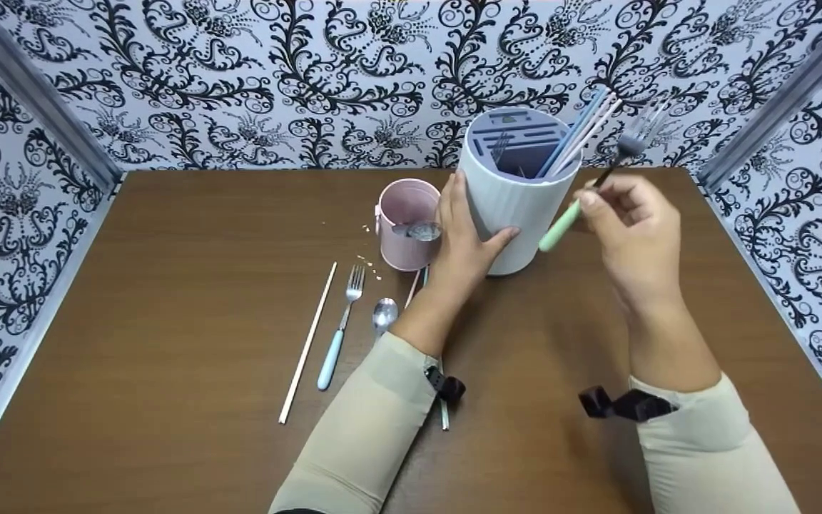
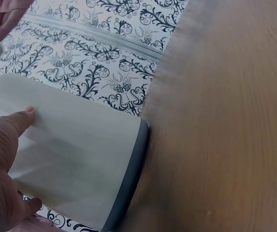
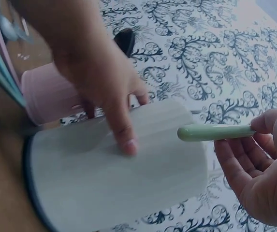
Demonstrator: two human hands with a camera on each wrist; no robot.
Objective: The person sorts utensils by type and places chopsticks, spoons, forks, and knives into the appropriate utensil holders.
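Observation:
My left hand (image 1: 462,239) grips the side of a pale cylindrical cutlery holder (image 1: 525,214), thumb across its front and fingers along its left side. The holder stands on the table with a slotted grey-purple top. Several blue, white and pink chopsticks (image 1: 586,132) lean out of its right side. To the right of the holder, my right hand (image 1: 639,239) pinches a fork by its green handle (image 3: 215,132). The fork's prongs (image 1: 648,121) point up and away, above the holder's rim level. In the left wrist view, the left thumb (image 2: 22,121) presses the holder's wall.
Left of the holder stands a pink cup (image 1: 400,253) with a shiny metal oval at its front. On the table lie a pale chopstick (image 1: 309,343), a blue-handled fork (image 1: 332,357) and a spoon (image 1: 385,313). More sticks (image 1: 444,415) lie partly under the left forearm. Patterned walls enclose the table.

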